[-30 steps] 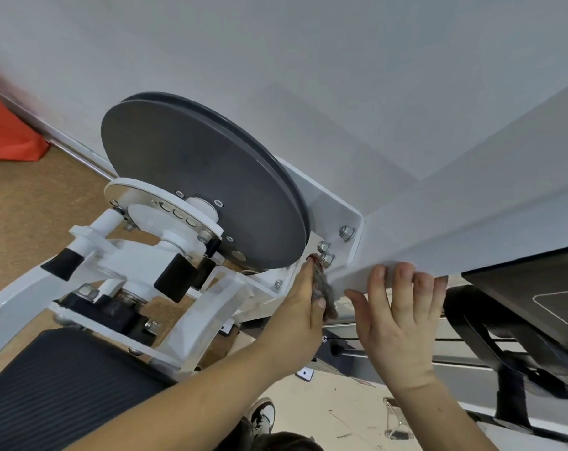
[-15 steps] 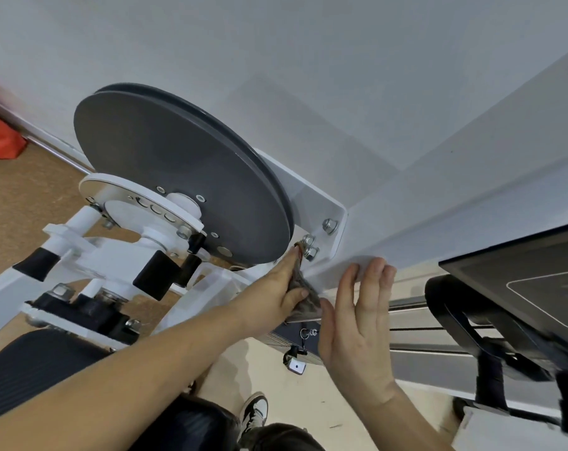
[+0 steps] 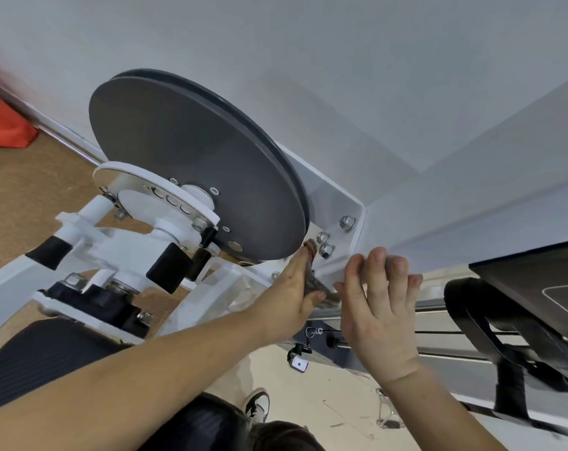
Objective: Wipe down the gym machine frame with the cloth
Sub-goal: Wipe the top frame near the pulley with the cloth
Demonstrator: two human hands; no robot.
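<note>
The white machine frame [image 3: 439, 229] runs across the view, with a bolted bracket [image 3: 336, 206] beside a large dark grey pulley disc [image 3: 194, 170]. My left hand [image 3: 287, 296] presses a small grey-brown cloth [image 3: 320, 288] against the bracket's lower edge, just under the bolts; its fingers are straight and the thumb pins the cloth. Right of it, my right hand [image 3: 377, 307] rests on the frame's lower edge with its fingertips curled over it. Most of the cloth is hidden between my hands.
A black ribbed seat pad [image 3: 45, 359] lies at lower left under white arms with black rubber stops [image 3: 168, 268]. A dark padded part [image 3: 536, 284] and black strap sit at right. An orange object [image 3: 2, 125] stands by the wall. My shoe [image 3: 258, 405] shows below.
The view has shifted a little. My left hand still holds the cloth under the bolts, and my right hand has slid slightly right along the frame's edge with its fingers more curled.
</note>
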